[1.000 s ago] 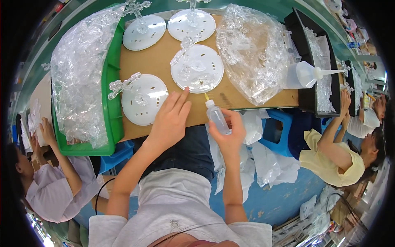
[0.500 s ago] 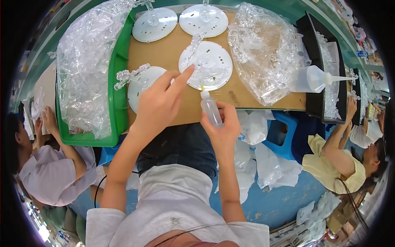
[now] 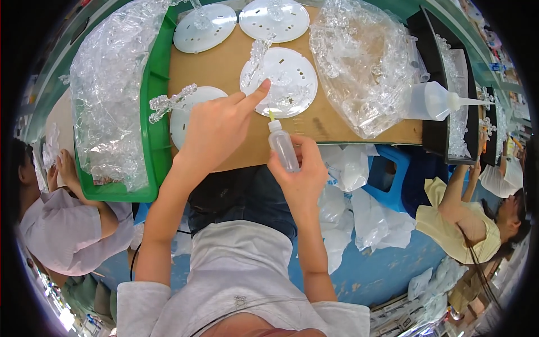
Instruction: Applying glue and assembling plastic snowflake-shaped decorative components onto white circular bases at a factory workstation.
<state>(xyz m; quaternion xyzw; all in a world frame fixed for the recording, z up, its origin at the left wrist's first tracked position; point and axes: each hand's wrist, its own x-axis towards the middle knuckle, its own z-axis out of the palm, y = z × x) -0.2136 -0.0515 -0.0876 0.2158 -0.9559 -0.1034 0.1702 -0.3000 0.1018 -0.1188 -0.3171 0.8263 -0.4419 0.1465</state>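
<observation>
A white round disc (image 3: 297, 84) with small slots lies on the cardboard in front of me. On it sits a clear plastic piece (image 3: 281, 84), and a clear textured stem (image 3: 258, 59) leans up at its left. My left hand (image 3: 222, 126) reaches over the disc's near left edge, index finger stretched onto the clear piece; its thumb is hidden. My right hand (image 3: 303, 168) grips a small translucent squeeze bottle (image 3: 284, 150) with a white cap and a yellow-based needle tip (image 3: 272, 114). The needle points at the disc's near edge, close to the clear piece.
Other white discs (image 3: 205, 31) with clear stems stand at the back and left. A green bin (image 3: 154, 129) of bagged clear parts is at left. At right are a clear bag (image 3: 359, 73), a larger nozzle bottle (image 3: 429, 101) and a black tray (image 3: 471, 129). People sit at both sides.
The bottle in my right hand has shifted slightly left, its tip staying by the disc's near edge. My left index finger has moved a little farther over the disc. The whole view has shifted slightly.
</observation>
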